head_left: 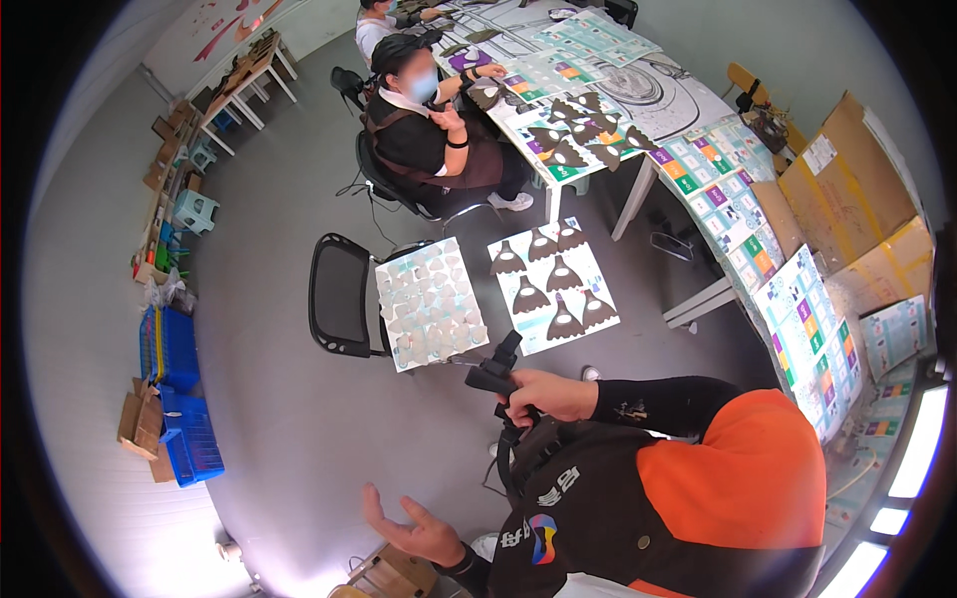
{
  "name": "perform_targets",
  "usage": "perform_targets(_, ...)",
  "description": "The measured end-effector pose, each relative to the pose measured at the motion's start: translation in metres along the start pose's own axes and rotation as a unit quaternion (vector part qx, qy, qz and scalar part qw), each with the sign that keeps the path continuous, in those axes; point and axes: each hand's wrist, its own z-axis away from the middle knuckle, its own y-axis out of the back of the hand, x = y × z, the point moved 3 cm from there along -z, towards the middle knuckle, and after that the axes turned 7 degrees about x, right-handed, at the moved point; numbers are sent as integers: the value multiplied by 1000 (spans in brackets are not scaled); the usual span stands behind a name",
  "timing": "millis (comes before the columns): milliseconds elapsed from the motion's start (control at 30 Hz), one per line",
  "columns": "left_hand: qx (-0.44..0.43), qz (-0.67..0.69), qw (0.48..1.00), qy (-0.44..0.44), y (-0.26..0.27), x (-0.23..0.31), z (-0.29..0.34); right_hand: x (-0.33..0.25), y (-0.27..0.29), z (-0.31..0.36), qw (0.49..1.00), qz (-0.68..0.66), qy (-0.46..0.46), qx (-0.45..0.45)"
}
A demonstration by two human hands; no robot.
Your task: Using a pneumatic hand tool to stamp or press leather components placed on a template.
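Observation:
My right hand [546, 395], in a black sleeve, is closed around a black bracket-like device [490, 379] with a strap hanging below it. What kind of device it is, I cannot make out. My left hand [424, 531] is raised at the lower middle, palm up, fingers spread, with nothing in it. Beyond the device lies a white board [498, 337] bearing several dark bell-shaped pieces [565, 317] with scalloped edges. Left of it, another board [398, 356] on a black chair [341, 299] is covered with pale grey rounded pieces [434, 299].
A co-worker [409, 140] sits at a long table [688, 105] holding printed sheets and more dark pieces; another person [384, 30] is behind. Cardboard boxes [847, 169] stand on the right-hand table. Blue crates [189, 429] and small stools [196, 211] line the left wall.

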Motion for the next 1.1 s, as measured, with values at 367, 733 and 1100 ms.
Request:
perform_targets(367,-285,115,946,102,-55,18,40,-10,66,31,992,52,72,86)
perform_targets(733,-689,168,704,35,-177,78,141,-31,210,150,955,77,147,247)
perform_targets(1100,-844,108,516,-103,-265,169,190,1,265,283,797,483,36,361)
